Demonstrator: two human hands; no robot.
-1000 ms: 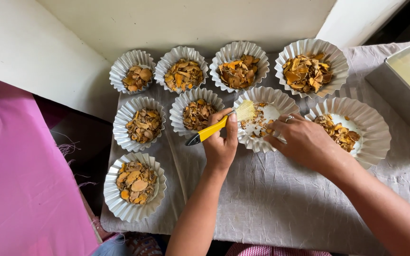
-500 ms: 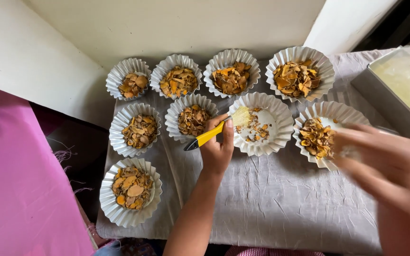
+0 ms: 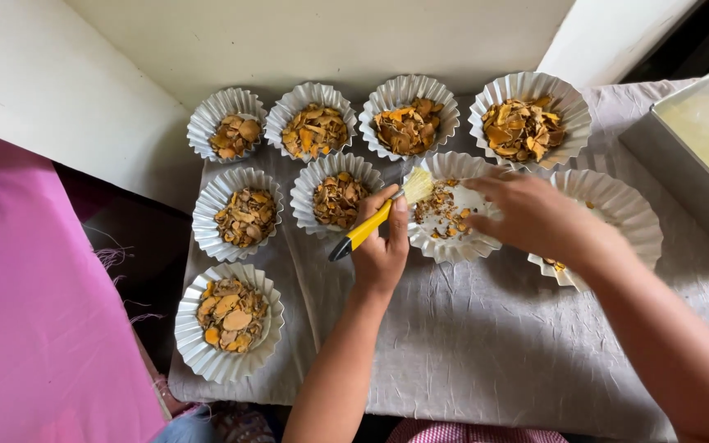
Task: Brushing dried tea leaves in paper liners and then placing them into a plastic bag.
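My left hand (image 3: pixel 381 250) grips a brush by its yellow handle (image 3: pixel 367 231); its pale bristles (image 3: pixel 418 185) rest on the rim of a fluted white paper dish (image 3: pixel 445 246) holding a few dried orange-brown chips. My right hand (image 3: pixel 527 215) hovers over the right side of that dish, fingers curled down towards the chips; whether it holds any is hidden. Just right of it, another paper dish (image 3: pixel 625 209) shows only a few chips, partly covered by my right wrist.
Several other paper dishes of dried chips, such as one at the front left (image 3: pixel 229 320), stand in rows on a grey cloth (image 3: pixel 494 361). A metal tray (image 3: pixel 683 164) sits at the right, a pink cloth (image 3: pixel 34 328) at the left, and a white wall behind.
My right hand swung out over the right-hand dish, then came back over the middle dish. The left hand kept the brush at that dish's rim.
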